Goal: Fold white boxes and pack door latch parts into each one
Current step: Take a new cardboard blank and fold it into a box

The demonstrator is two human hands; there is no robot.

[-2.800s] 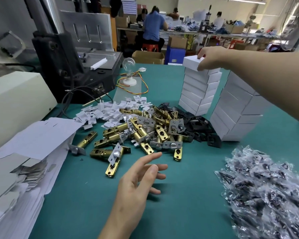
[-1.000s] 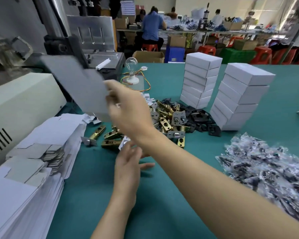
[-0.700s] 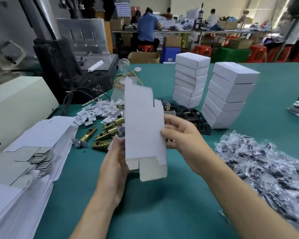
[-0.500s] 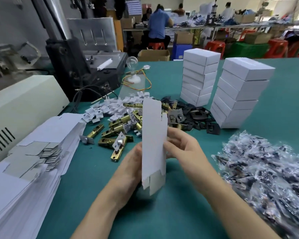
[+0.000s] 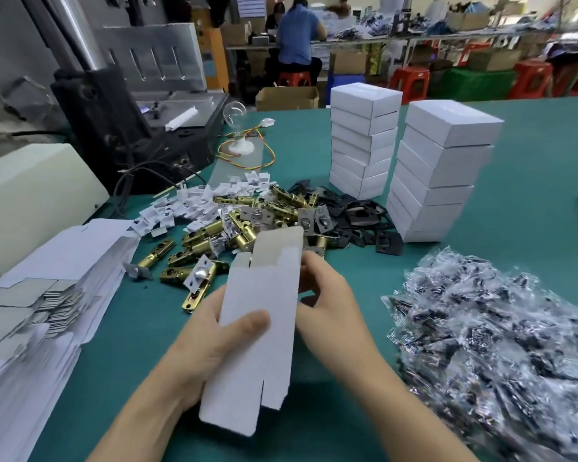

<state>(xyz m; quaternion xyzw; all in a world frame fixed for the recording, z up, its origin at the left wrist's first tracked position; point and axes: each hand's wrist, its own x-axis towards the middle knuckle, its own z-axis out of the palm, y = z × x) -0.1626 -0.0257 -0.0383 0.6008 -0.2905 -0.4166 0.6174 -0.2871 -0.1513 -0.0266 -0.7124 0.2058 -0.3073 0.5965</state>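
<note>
1. Now my left hand (image 5: 211, 335) grips the flat box (image 5: 257, 321) above the table (image 5: 141, 328); my right hand (image 5: 327, 295) pinches its other edge.
2. This is the folding step, I judge; next I must squeeze it open and tuck the flaps.

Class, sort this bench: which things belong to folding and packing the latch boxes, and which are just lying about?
Job: box blank, held by left hand and right hand; flat blanks; brass latches; black plates; bagged parts; closed box stacks.
Lying about: light bulb; dark machine; cream casing.
</note>
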